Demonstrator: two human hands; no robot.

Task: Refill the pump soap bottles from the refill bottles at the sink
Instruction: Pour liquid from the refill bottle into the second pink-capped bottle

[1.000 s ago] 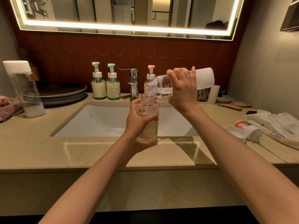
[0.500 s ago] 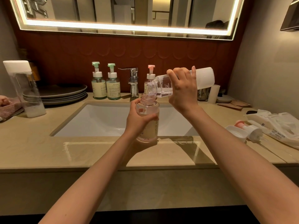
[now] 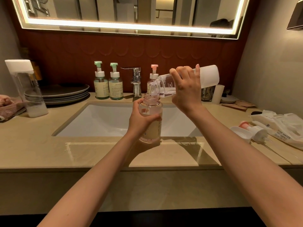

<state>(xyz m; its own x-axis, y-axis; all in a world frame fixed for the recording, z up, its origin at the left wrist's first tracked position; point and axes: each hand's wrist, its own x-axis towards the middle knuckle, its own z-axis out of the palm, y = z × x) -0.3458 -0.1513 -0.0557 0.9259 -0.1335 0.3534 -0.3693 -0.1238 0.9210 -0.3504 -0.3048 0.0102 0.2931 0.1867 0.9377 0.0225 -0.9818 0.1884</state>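
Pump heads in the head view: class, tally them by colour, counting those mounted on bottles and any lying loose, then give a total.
Green pump heads, both mounted: 2
Pink pump heads, one mounted, one lying loose: 2
Total: 4

bathroom vanity, undermount sink (image 3: pixel 101 118), chrome faucet (image 3: pixel 136 81), backlit mirror (image 3: pixel 131 13), stone counter (image 3: pixel 49 148), pump bottles (image 3: pixel 108 84)

The white soft plastic wipes pack (image 3: pixel 285 128) on the counter reads "WATER WET WIPES". The clear plastic refill bottle (image 3: pixel 165 86) shows white letters "WA". The cream labels on the two green-pump soap bottles (image 3: pixel 115 88) are too small to read.
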